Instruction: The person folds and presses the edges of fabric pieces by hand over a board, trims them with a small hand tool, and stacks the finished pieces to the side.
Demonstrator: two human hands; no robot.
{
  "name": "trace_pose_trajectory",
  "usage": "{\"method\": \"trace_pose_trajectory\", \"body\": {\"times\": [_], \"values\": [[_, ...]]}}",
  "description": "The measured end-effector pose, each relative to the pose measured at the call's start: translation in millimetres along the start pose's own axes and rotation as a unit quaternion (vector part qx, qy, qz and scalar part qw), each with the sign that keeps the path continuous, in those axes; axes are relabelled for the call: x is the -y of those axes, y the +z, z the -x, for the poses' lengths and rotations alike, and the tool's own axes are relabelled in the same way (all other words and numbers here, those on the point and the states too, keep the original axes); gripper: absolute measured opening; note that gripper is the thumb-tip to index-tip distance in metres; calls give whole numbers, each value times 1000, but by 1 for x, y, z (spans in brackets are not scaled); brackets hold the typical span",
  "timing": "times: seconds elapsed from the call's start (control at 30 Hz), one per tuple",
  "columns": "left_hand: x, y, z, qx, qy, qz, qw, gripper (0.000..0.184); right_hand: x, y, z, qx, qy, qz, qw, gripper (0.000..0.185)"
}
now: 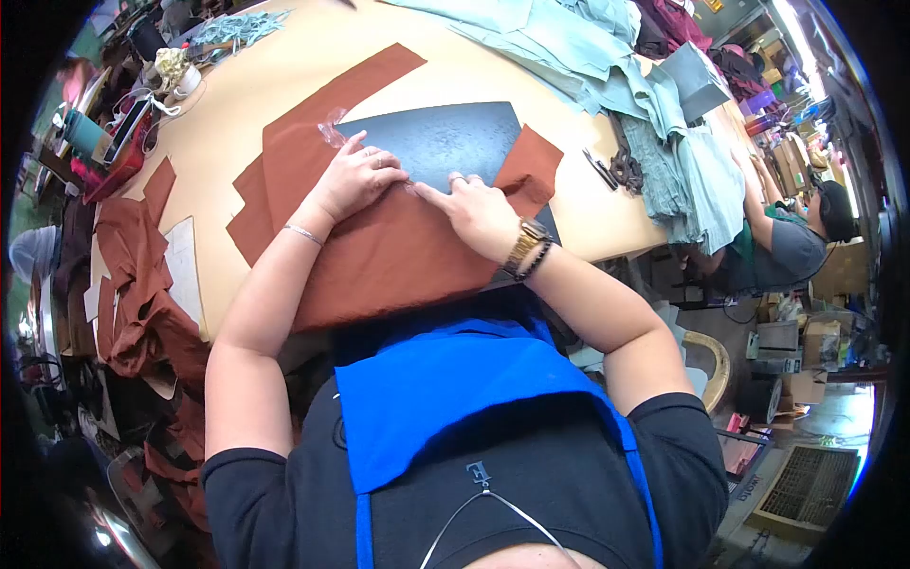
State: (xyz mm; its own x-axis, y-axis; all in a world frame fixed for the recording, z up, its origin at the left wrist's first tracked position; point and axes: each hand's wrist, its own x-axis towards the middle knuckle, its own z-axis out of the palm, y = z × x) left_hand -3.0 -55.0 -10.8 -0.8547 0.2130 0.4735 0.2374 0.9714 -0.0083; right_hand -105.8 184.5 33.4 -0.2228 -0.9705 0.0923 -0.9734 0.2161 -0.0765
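Rust-brown fabric (pixel 398 270) lies over a dark board (pixel 427 137) on the pale table and hangs to its front edge. My left hand (pixel 358 177) rests on the fabric at the board's left, fingers bent and closed at the cloth's edge. My right hand (pixel 479 216), with a gold watch at the wrist, is at the same edge, its index finger stretched toward my left hand and its fingers apart. The fingertips nearly meet. A clear crinkled piece of plastic (pixel 332 128) lies just beyond my left hand.
Light green fabric (pixel 697 180) covers the table's right and far side, near scissors or a dark tool (pixel 600 171). More brown fabric (pixel 133 275) hangs at the left. A red tray (pixel 123 156) stands back left. Another person (pixel 796 237) is at the right.
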Motion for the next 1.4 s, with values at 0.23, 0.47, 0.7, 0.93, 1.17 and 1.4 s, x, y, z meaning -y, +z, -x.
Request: {"method": "trace_pose_trajectory", "body": {"times": [0.23, 0.47, 0.7, 0.93, 1.17, 1.4], "values": [[9, -23, 10, -53, -161, 201, 965, 17, -21, -15, 48, -82, 41, -74, 993, 16], [2, -60, 50, 79, -155, 100, 980, 46, -46, -21, 48, 78, 112, -275, 952, 23], [-53, -81, 20, 202, -62, 61, 976, 92, -99, -40, -21, -360, 66, -46, 930, 34], [-118, -28, 8, 226, -189, 73, 953, 98, -71, 0, -18, -213, 63, -129, 966, 33], [-142, -14, -15, 120, -252, 115, 953, 76, -74, 17, -24, -199, -29, -152, 968, 34], [-50, 13, -37, -11, -281, 153, 947, 36, -75, 32, -38, -184, -34, -118, 975, 37]]}}
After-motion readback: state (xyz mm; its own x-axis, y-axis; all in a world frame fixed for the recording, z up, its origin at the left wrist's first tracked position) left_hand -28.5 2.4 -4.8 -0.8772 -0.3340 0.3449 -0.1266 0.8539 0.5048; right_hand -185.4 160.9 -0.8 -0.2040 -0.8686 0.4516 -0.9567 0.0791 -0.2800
